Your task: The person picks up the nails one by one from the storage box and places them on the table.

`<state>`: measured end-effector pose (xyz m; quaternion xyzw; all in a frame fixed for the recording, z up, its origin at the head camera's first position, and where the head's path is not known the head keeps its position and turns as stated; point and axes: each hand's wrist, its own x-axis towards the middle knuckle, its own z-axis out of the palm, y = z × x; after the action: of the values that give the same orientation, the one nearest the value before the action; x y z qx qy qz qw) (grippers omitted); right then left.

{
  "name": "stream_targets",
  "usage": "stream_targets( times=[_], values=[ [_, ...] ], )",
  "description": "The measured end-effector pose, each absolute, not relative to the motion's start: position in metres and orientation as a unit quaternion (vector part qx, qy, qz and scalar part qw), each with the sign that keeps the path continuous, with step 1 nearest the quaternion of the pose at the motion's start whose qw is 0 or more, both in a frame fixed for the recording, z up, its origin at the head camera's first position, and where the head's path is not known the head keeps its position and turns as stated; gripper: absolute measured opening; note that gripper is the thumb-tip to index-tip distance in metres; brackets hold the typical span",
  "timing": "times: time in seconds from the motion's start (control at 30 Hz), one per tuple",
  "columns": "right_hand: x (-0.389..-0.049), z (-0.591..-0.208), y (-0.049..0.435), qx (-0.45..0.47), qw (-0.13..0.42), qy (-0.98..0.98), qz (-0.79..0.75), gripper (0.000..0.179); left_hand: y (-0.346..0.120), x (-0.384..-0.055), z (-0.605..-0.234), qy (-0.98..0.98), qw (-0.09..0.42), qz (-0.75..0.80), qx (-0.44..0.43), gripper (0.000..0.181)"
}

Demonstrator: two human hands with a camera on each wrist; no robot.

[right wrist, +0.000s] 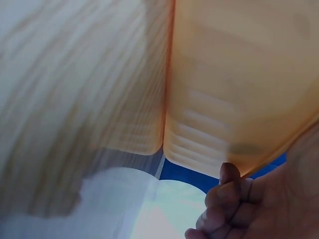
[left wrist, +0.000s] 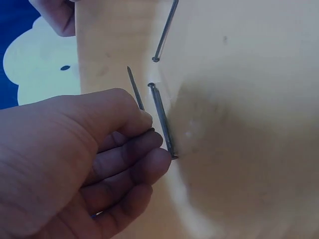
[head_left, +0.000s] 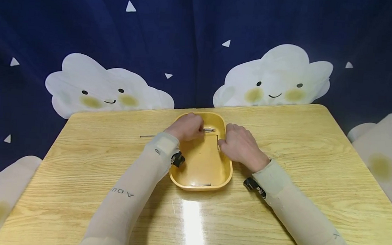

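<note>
Lying on the desk [head_left: 93, 176] between 9 and 10 o'clock from the tray [head_left: 200, 164], a lone nail [head_left: 147, 136] runs toward the left sleeve [head_left: 140, 183], which may hide its other end. It should be light, stiff and apt to roll on the smooth wood, so the shaft just behind its head is probably the surest hold.

Reaching over the tray wall at 11 o'clock, the left hand [head_left: 189, 127] has its thumb and index finger narrowed on a pinched nail [left wrist: 133, 82], held near the head, with the point standing free. Bare metal this slim is likely slippery and could pivot in such a small pinch.

At 6 o'clock inside the tray, a near nail [head_left: 198, 185] lies along the wall, where fingers would have little room beneath it. The tray itself looks like thin plastic, light enough to skid, and best held by its rim.

Paired nails [left wrist: 163, 119] rest at 12 o'clock, side by side with heads at opposite ends, so lifting one may drag the other. A side nail [head_left: 217, 142] lies at 2 o'clock by the wall.

Between 2 and 3 o'clock, the right hand [head_left: 242, 144] grips the rim, thumb inside, fingers curled outside.
</note>
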<state>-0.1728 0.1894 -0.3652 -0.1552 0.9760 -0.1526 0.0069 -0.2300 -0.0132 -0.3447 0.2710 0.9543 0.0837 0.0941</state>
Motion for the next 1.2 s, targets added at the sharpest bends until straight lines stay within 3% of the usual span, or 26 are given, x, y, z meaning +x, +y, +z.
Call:
stream_targets(
  times=[1.2],
  values=[
    [-0.172,-0.366,0.186,-0.153,0.007,0.977,-0.149,0.029,-0.029,-0.218,-0.314,0.965,0.089,0.089,0.231,0.011]
  ],
)
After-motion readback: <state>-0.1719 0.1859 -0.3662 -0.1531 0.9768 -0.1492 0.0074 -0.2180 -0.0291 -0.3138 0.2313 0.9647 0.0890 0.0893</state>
